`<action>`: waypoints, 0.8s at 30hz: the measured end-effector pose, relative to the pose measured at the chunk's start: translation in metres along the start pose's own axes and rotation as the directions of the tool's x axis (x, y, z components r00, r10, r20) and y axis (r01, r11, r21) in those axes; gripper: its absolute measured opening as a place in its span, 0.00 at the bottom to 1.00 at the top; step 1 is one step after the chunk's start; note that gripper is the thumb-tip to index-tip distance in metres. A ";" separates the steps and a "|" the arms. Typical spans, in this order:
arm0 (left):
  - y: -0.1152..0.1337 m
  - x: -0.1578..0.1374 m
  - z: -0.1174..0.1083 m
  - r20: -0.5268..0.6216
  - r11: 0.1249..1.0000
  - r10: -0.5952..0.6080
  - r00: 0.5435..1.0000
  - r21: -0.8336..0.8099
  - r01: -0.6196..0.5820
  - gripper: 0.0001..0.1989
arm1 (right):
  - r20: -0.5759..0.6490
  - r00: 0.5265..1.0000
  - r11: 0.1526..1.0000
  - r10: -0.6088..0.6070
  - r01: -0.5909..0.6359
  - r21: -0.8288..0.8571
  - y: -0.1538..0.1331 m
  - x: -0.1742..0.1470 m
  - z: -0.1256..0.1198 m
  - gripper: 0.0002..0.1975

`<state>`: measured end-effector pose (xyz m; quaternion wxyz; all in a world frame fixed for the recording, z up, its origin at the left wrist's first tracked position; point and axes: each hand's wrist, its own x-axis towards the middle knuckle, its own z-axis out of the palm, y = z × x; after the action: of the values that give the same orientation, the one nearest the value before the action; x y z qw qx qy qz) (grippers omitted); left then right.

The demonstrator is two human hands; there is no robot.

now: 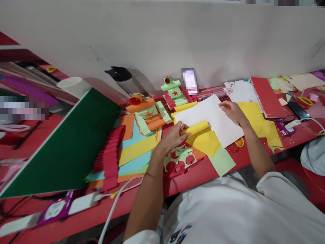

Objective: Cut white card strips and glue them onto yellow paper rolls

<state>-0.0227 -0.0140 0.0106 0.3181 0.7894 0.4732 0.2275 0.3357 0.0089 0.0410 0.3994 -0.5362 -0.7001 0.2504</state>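
My left hand (173, 136) is closed around one end of a rolled tube of yellow paper (199, 127). The tube lies over the near edge of a white sheet (203, 110). My right hand (230, 111) is above that sheet's right part, fingers loosely bent and nothing visible in them. Below the tube are a yellow paper piece (204, 141) and a light green sheet (222, 161). Green and red cut-out scraps (179, 161) sit near my left wrist. Yellow-handled scissors (239, 142) show partly from under the white sheet.
Decorated paper tube models in orange (148, 113) and green-red (175, 93) stand at the back. Behind them are a phone (190, 81) and a dark-lidded jug (124, 79). A green board (66, 145) leans at left. A power strip (57, 208) and white cable (114, 206) lie in front.
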 end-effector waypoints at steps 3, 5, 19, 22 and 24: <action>0.001 0.000 0.000 -0.010 1.000 -0.014 1.000 -0.001 0.014 0.20 | -0.060 0.997 0.985 0.058 -0.067 -0.161 0.009 -0.002 -0.013 0.13; 0.002 -0.001 0.000 -0.013 1.000 -0.018 1.000 -0.006 0.018 0.20 | -0.058 0.992 0.962 0.111 -0.122 -0.245 0.014 -0.005 -0.019 0.13; -0.003 -0.001 -0.002 0.009 0.999 -0.031 0.999 -0.038 0.031 0.22 | 0.163 0.963 0.972 0.215 -0.227 0.057 0.020 -0.006 -0.019 0.28; -0.004 -0.001 -0.008 -0.118 0.988 -0.008 0.993 -0.157 -0.011 0.23 | 0.154 0.963 0.930 0.223 -0.257 0.261 0.018 -0.006 -0.021 0.29; -0.003 -0.002 -0.014 -0.264 0.951 -0.027 0.964 -0.304 -0.056 0.26 | 0.112 0.959 0.887 0.261 -0.284 0.364 0.017 -0.007 -0.025 0.29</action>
<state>-0.0351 -0.0108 0.0180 0.3698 0.6957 0.4642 0.4048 0.3669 0.0059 0.0396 0.4348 -0.5347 -0.5684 0.4494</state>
